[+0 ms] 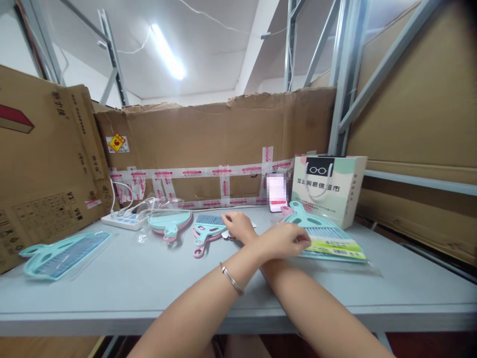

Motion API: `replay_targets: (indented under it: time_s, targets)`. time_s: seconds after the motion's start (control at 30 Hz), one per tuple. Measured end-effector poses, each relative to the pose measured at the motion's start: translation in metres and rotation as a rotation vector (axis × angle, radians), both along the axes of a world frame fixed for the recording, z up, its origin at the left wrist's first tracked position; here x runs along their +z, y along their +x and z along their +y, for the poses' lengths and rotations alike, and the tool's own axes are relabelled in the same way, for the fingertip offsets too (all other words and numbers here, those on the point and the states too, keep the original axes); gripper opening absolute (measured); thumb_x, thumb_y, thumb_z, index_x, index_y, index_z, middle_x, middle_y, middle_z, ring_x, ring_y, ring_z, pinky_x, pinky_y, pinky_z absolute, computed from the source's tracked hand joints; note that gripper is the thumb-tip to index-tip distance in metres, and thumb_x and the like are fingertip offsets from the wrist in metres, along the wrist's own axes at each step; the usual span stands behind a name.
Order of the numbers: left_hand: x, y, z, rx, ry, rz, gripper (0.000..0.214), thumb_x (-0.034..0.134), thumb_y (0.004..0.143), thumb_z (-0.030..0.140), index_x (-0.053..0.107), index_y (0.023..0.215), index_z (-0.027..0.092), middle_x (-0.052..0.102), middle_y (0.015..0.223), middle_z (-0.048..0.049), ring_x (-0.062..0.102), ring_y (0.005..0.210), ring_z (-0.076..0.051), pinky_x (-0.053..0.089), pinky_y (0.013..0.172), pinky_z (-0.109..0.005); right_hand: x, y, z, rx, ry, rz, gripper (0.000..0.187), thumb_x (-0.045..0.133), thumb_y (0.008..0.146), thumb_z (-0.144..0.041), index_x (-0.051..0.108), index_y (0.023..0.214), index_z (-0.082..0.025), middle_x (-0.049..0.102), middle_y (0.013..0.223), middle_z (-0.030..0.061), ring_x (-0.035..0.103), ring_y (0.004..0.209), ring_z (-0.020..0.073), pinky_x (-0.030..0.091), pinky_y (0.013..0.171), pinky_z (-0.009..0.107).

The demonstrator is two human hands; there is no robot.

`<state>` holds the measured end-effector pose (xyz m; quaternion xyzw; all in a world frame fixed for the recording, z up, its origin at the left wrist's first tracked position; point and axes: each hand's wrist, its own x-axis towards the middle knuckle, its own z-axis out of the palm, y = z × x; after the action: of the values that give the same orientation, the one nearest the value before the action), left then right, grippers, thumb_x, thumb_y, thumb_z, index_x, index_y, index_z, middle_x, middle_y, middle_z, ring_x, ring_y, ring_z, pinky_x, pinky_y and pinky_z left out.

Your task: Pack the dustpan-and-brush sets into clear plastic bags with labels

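My forearms cross over the table, the left one on top. My left hand (285, 241), on the right side, has curled fingers at the left edge of a bagged turquoise dustpan and brush set (320, 231) with a yellow-green label; I cannot tell what is between them. My right hand (240, 226), left of it, bends its fingers at the right end of a small turquoise hand brush (210, 228) with blue-grey bristles. What those fingers hold is hidden. A pink handle (199, 251) shows under that brush. A silver bracelet (231, 279) circles my left wrist.
On the left lies another wrapped turquoise dustpan and brush (69, 254). Turquoise and pink dustpans (169, 221) lie near a white power strip (124, 220). A phone (278, 191) and a paper bag (328, 191) stand behind. Cardboard boxes (208, 134) and metal shelf posts surround the table.
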<state>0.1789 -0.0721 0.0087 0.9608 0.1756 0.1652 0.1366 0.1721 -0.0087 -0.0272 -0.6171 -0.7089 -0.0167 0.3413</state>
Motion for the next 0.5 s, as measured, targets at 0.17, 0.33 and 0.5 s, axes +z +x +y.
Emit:
replay_targets:
  time_s: [0.17, 0.33, 0.5]
  targets:
    - [0.009, -0.016, -0.007, 0.179, 0.084, -0.008, 0.031, 0.035, 0.087, 0.025, 0.064, 0.094, 0.018, 0.064, 0.100, -0.0080, 0.057, 0.093, -0.021, 0.043, 0.082, -0.031, 0.004, 0.002, 0.001, -0.087, -0.032, 0.060, 0.035, 0.038, 0.088, -0.034, 0.065, 0.071, -0.019, 0.066, 0.071, 0.0061, 0.049, 0.058, 0.0128, 0.018, 0.050, 0.026]
    - [0.006, 0.010, 0.009, 0.428, -0.061, 0.156, 0.050, 0.049, 0.079, 0.046, 0.054, 0.113, 0.010, 0.053, 0.120, -0.0195, 0.051, 0.108, -0.033, 0.042, 0.087, -0.041, 0.001, -0.002, 0.002, -0.044, -0.047, 0.050, 0.034, 0.042, 0.086, -0.036, 0.064, 0.067, -0.019, 0.065, 0.068, 0.0048, 0.049, 0.058, 0.0122, 0.019, 0.050, 0.025]
    - [-0.004, 0.042, 0.031, 0.608, -0.230, 0.060, 0.053, 0.063, 0.070, 0.032, 0.053, 0.116, 0.007, 0.052, 0.121, -0.0236, 0.051, 0.111, -0.034, 0.042, 0.089, -0.040, 0.000, 0.005, 0.000, -0.034, -0.052, 0.040, 0.035, 0.040, 0.087, -0.036, 0.063, 0.066, -0.020, 0.064, 0.067, 0.0039, 0.049, 0.058, 0.0121, 0.019, 0.050, 0.025]
